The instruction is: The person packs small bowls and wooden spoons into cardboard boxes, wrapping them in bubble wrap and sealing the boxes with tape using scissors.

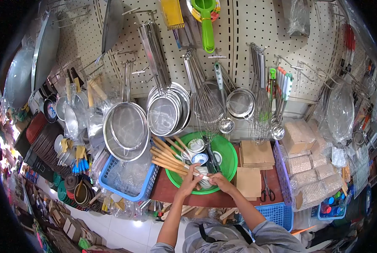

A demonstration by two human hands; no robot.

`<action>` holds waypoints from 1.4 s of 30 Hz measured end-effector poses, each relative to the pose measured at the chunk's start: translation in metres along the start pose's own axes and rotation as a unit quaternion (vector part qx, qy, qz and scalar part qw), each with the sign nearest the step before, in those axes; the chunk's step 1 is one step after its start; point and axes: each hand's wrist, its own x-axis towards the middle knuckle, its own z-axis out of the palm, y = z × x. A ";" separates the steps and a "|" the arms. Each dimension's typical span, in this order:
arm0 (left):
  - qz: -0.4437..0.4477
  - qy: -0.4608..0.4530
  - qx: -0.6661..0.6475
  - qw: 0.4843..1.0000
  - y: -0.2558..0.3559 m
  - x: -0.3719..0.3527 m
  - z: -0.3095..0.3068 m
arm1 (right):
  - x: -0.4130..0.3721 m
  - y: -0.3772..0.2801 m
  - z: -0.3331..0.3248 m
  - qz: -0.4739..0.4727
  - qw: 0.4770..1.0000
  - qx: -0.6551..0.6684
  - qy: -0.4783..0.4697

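Both hands are over the front part of a round green plastic basin (230,168). My left hand (190,180) has its fingers closed on a small pale, narrow item (203,176) whose kind I cannot make out. At the other end of that item my right hand (220,182) pinches with bent fingers. Several utensils with light wooden handles (169,162) stick out over the basin's left rim, close to my left hand. Inside the basin lie a small blue-and-white bowl (200,158), a white cup (196,145) and dark long-handled tools (214,158).
Strainers (126,126) and whisks (203,97) hang from a pegboard above the basin. A blue basket (127,194) stands left. Brown cardboard sheets (256,154) and black scissors (267,192) lie right. Wrapped packs (306,173) are stacked beyond a purple basket (283,173).
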 end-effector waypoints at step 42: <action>0.001 0.006 0.066 0.998 0.005 0.000 0.001 | 0.004 0.003 0.002 0.017 1.000 -0.018 0.014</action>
